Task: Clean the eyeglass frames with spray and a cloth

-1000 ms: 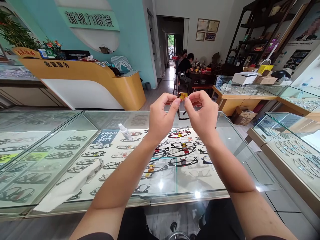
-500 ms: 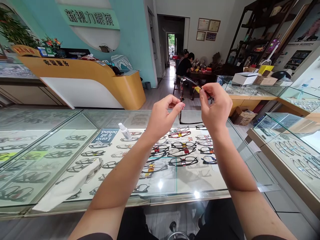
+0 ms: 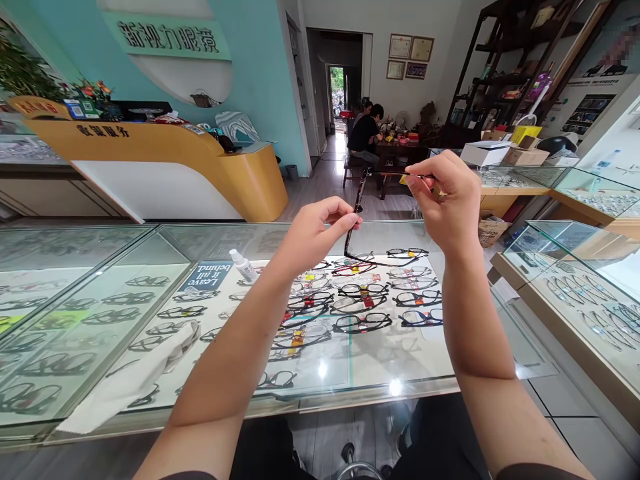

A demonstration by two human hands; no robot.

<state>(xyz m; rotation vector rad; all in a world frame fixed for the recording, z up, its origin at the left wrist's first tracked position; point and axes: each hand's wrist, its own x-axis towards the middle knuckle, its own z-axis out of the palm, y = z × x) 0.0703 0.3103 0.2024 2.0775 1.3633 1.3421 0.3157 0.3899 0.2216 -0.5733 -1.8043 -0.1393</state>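
A pair of dark eyeglasses (image 3: 357, 200) is held up above the glass display case (image 3: 395, 233), its front seen nearly edge-on. My left hand (image 3: 320, 230) pinches the front of the frame between thumb and fingers. My right hand (image 3: 447, 193) grips the upper temple arm, which stretches sideways from the top hinge. The other temple hangs lower and runs right, held by neither hand. Under the glass lie several rows of eyeglasses. A white spray bottle (image 3: 243, 266) stands on the case to the left, and a whitish cloth or wrapper (image 3: 130, 383) lies at the front left.
A blue card (image 3: 210, 276) sits near the bottle. Another glass case (image 3: 585, 280) stands at the right, and an orange-and-white counter (image 3: 175, 160) at the back left. A person in black (image 3: 363, 133) sits at a far table. A stool base is below.
My right hand has moved right and slightly up. My left hand has shifted a little left and down. The eyeglasses have tilted, with their lower end further left. The view has shifted slightly.
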